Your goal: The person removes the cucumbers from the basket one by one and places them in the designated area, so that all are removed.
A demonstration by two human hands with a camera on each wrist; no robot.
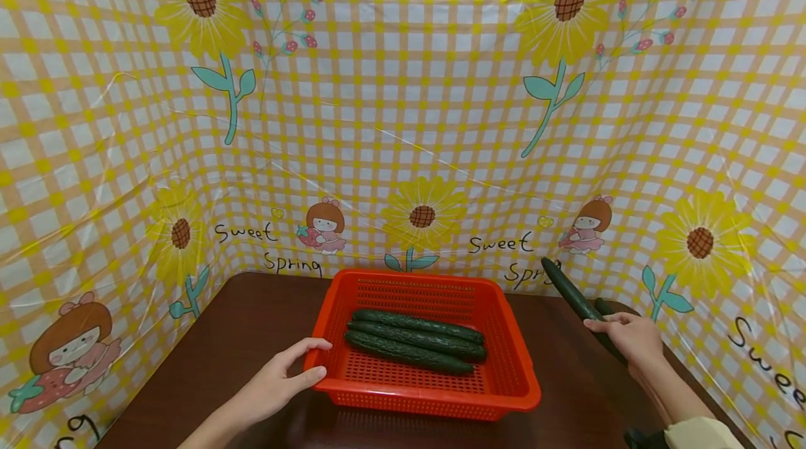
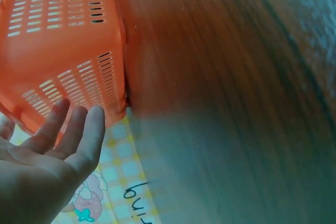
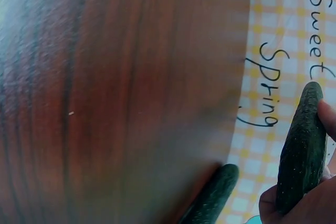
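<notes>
My right hand point(image 1: 632, 340) grips a dark green cucumber point(image 1: 569, 291) near its lower end, thumb along the side. The cucumber is raised and tilted, its free end pointing to the back left. Beneath it, a second cucumber point(image 3: 212, 198) lies on the table, mostly hidden by the hand in the head view. My left hand point(image 1: 277, 379) holds the near left corner of a red plastic basket point(image 1: 428, 392), thumb and index finger over the rim. In the left wrist view, its other fingers point(image 2: 93, 129) lie along the outer wall. Inside the basket, three cucumbers point(image 1: 415, 340) lie side by side.
A dark brown wooden table point(image 1: 252, 316) carries the basket. Checked cloth point(image 1: 390, 120) with sunflowers and lettering rises as walls at the back and both sides, close behind the basket. A small dark object point(image 1: 644, 438) shows by the right sleeve.
</notes>
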